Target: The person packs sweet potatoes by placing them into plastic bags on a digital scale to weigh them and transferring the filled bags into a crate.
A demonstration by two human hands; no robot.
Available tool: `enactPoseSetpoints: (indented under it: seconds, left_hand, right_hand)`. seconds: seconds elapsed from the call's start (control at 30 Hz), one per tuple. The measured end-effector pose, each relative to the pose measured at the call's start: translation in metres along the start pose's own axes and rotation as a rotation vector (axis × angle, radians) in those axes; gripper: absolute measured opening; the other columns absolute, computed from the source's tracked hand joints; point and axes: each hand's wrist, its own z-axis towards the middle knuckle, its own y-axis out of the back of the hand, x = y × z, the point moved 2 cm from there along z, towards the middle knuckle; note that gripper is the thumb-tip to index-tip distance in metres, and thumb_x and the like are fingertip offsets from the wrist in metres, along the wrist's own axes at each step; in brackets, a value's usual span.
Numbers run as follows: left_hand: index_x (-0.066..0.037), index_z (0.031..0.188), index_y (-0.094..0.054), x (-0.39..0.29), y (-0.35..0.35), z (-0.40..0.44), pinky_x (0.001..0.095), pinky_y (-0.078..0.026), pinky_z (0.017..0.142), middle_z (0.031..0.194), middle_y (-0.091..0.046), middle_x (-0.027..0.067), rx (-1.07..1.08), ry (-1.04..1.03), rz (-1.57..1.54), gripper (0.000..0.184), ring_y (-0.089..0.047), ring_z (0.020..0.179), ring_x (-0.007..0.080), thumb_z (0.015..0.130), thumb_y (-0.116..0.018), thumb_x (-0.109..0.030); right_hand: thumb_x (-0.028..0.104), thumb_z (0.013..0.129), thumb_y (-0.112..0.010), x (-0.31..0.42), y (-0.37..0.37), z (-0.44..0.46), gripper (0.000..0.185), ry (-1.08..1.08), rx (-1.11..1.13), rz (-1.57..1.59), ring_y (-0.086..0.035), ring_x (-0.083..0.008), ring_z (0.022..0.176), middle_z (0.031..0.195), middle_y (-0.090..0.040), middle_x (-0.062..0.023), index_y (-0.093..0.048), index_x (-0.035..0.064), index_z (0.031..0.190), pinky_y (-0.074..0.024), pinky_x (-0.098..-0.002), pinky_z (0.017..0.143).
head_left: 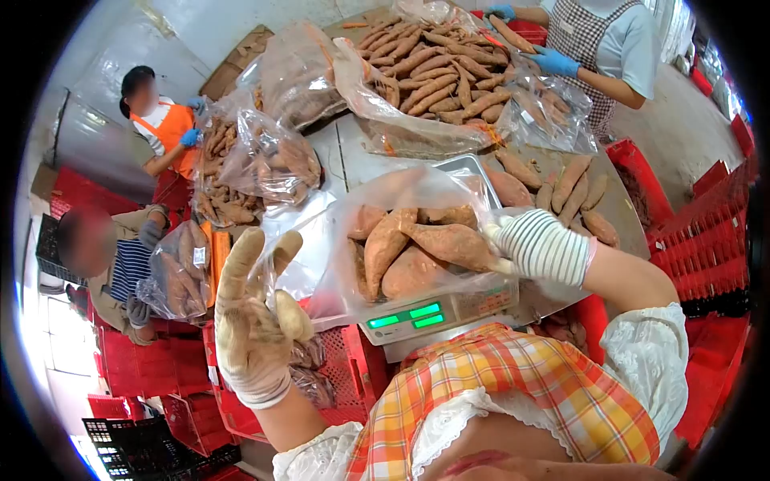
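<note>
A clear plastic bag (333, 280) of sweet potatoes (415, 248) sits with its mouth open on a digital scale (429, 315) whose green displays are lit. On the right, my right hand (539, 247), in a striped glove, has its fingers closed on the bag's edge beside one sweet potato. My left hand (261, 317), in a stained cream glove, is raised left of the bag with its fingers spread and nothing in it. Several loose sweet potatoes (571, 183) lie on the table just beyond my right hand.
A big open sack (377, 120) of sweet potatoes lies at the back. Filled bags (273, 160) are at the left. Co-workers stand left and back right, one holding a sweet potato (511, 34). Red crates (345, 369) stand below the table and at the right (698, 248).
</note>
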Motion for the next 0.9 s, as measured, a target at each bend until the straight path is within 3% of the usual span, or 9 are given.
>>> enactPoseSetpoints:
  seconds: [0.03, 0.17, 0.33, 0.37, 0.43, 0.63, 0.77, 0.8, 0.9]
  left_hand:
    - [0.005, 0.138, -0.026, -0.001, 0.002, 0.001, 0.0235, -0.048, 0.048, 0.130, -0.042, 0.0318, -0.033, -0.024, 0.016, 0.082, -0.060, 0.060, 0.0140, 0.081, -0.067, -0.037]
    - [0.004, 0.135, -0.035, 0.004, -0.006, 0.005, 0.0195, -0.045, 0.046, 0.126, -0.048, 0.0277, -0.018, -0.040, 0.088, 0.075, -0.059, 0.056, 0.0121, 0.080, -0.066, -0.037]
    - [-0.002, 0.135, -0.038, 0.011, -0.010, 0.005, 0.0203, -0.044, 0.049, 0.130, -0.049, 0.0189, 0.092, -0.014, 0.131, 0.067, -0.059, 0.060, 0.0093, 0.081, -0.064, -0.033]
    - [-0.002, 0.136, -0.036, 0.011, -0.012, 0.005, 0.0214, -0.044, 0.051, 0.132, -0.047, 0.0181, 0.110, 0.019, 0.103, 0.066, -0.060, 0.062, 0.0099, 0.082, -0.063, -0.028]
    - [0.004, 0.135, -0.036, 0.013, -0.015, 0.007, 0.0190, -0.043, 0.044, 0.129, -0.048, 0.0248, 0.054, -0.004, 0.159, 0.074, -0.057, 0.055, 0.0107, 0.079, -0.065, -0.036]
    - [0.002, 0.134, -0.039, 0.009, -0.009, 0.003, 0.0203, -0.045, 0.049, 0.130, -0.048, 0.0208, 0.094, -0.007, 0.138, 0.070, -0.057, 0.057, 0.0117, 0.079, -0.065, -0.033]
    - [0.002, 0.133, -0.039, 0.011, -0.005, 0.008, 0.0195, -0.043, 0.047, 0.129, -0.049, 0.0200, 0.040, -0.045, 0.158, 0.072, -0.056, 0.056, 0.0114, 0.082, -0.061, -0.044]
    - [0.002, 0.134, -0.038, 0.012, -0.007, 0.010, 0.0195, -0.042, 0.046, 0.129, -0.049, 0.0199, -0.015, -0.051, 0.149, 0.073, -0.056, 0.055, 0.0113, 0.084, -0.057, -0.048]
    - [0.001, 0.134, -0.037, 0.007, -0.009, 0.013, 0.0184, -0.038, 0.042, 0.126, -0.050, 0.0206, -0.044, -0.059, 0.130, 0.074, -0.053, 0.052, 0.0097, 0.088, -0.047, -0.055]
  right_hand:
    - [0.033, 0.071, -0.067, 0.006, -0.005, 0.006, 0.040, 0.071, -0.258, 0.007, -0.059, -0.0333, 0.074, 0.079, -0.057, -0.0172, -0.059, -0.0005, 0.092, -0.0487, -0.0391, 0.064]
    - [0.032, 0.069, -0.068, 0.025, -0.002, 0.022, 0.044, 0.114, -0.313, -0.066, -0.053, -0.0336, 0.085, 0.087, -0.055, -0.0160, -0.057, 0.0010, 0.100, -0.0434, -0.0428, 0.077]
    - [0.037, 0.068, -0.069, 0.035, 0.005, 0.023, 0.059, 0.229, -0.404, -0.064, -0.053, -0.0339, 0.088, 0.097, -0.055, -0.0170, -0.054, -0.0010, 0.111, -0.0421, -0.0438, 0.080]
    - [0.039, 0.068, -0.069, 0.035, -0.002, 0.025, 0.066, 0.195, -0.294, -0.081, -0.054, -0.0342, 0.088, 0.099, -0.055, -0.0183, -0.051, -0.0020, 0.117, -0.0419, -0.0430, 0.082]
    - [0.040, 0.069, -0.069, 0.032, -0.014, 0.034, 0.070, 0.108, -0.200, -0.012, -0.055, -0.0336, 0.086, 0.096, -0.056, -0.0190, -0.049, -0.0025, 0.120, -0.0412, -0.0423, 0.083]
    - [0.034, 0.059, -0.075, 0.039, 0.018, 0.037, 0.068, 0.058, -0.180, -0.126, -0.057, -0.0333, 0.090, 0.094, -0.059, -0.0171, -0.052, -0.0003, 0.113, -0.0434, -0.0427, 0.079]
    - [0.031, 0.062, -0.075, 0.073, 0.065, 0.030, 0.068, 0.246, -0.564, 0.024, -0.055, -0.0339, 0.097, 0.103, -0.056, -0.0178, -0.049, 0.0014, 0.118, -0.0425, -0.0424, 0.085]
    - [0.031, 0.062, -0.075, 0.082, 0.065, 0.036, 0.068, 0.244, -0.561, 0.025, -0.055, -0.0339, 0.097, 0.103, -0.056, -0.0178, -0.049, 0.0014, 0.118, -0.0425, -0.0424, 0.085]
    - [0.025, 0.065, -0.073, 0.103, 0.061, 0.055, 0.066, 0.574, -0.618, 0.404, -0.053, -0.0354, 0.103, 0.109, -0.055, -0.0181, -0.046, 0.0027, 0.121, -0.0425, -0.0421, 0.089]
